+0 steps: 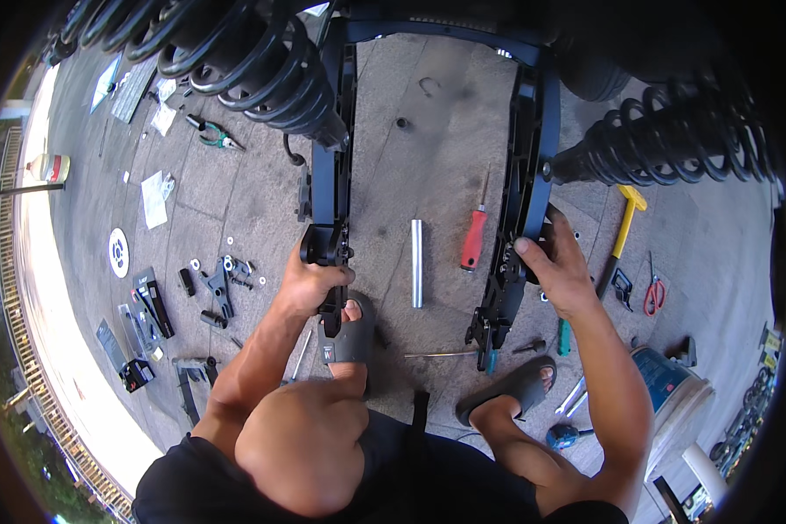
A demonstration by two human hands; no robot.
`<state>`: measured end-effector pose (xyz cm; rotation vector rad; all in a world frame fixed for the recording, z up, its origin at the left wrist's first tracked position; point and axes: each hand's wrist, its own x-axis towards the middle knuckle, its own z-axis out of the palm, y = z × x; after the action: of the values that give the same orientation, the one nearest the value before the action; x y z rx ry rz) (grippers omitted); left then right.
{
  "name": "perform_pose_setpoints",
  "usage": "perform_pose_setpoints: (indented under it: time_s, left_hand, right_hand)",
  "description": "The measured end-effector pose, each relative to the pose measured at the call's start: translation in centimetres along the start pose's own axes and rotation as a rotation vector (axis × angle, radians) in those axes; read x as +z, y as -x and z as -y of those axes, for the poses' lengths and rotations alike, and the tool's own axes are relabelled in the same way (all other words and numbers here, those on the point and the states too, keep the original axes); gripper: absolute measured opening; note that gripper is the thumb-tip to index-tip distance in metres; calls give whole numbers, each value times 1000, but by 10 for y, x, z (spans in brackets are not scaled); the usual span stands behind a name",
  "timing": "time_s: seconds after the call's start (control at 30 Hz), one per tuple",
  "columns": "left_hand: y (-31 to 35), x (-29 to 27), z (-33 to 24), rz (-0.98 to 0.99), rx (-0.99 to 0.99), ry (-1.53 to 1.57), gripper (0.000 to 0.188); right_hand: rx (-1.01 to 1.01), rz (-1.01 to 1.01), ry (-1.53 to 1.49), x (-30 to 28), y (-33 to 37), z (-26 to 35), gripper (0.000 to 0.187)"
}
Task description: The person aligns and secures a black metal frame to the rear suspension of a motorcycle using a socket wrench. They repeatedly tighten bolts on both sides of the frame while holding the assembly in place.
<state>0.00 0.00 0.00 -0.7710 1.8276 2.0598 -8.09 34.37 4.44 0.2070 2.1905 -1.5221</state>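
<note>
A black forked metal frame, looking like a vehicle swingarm, runs toward me with its two arms apart. Its left arm point(330, 188) ends in a dark bracket, and my left hand point(306, 286) is closed around that end, thumb on the inner side. My right hand point(559, 269) grips the right arm point(520, 162) near its end, thumb on top and fingers partly hidden on the outer side. On the paving between the arms lie a silver metal tube point(417, 264) and a red-handled screwdriver point(474, 240).
Black coil-spring shock absorbers point(227, 74) flank the frame at upper left and right. Green-handled pliers point(214, 135), brackets point(221, 288) and small hardware lie left. At right are a yellow-headed hammer point(624, 223), red-handled scissors point(654, 295) and a bucket point(686, 415).
</note>
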Motion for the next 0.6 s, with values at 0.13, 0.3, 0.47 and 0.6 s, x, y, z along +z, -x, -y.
perform_pose_setpoints:
  time_s: [0.13, 0.3, 0.47, 0.6]
  left_hand:
    - [5, -5, -6, -36, -38, -91, 50]
    - [4, -7, -11, -22, -66, -130, 55]
    - [5, -11, -14, 36, -102, -237, 86]
    - [-16, -53, -44, 452, 37, -202, 129]
  right_hand:
    - [21, -86, 198, 24, -20, 12, 56]
    - [27, -97, 120, 27, -35, 24, 36]
    - [42, -166, 97, 29, -37, 26, 25]
    - [70, -171, 153, 22, -38, 30, 21]
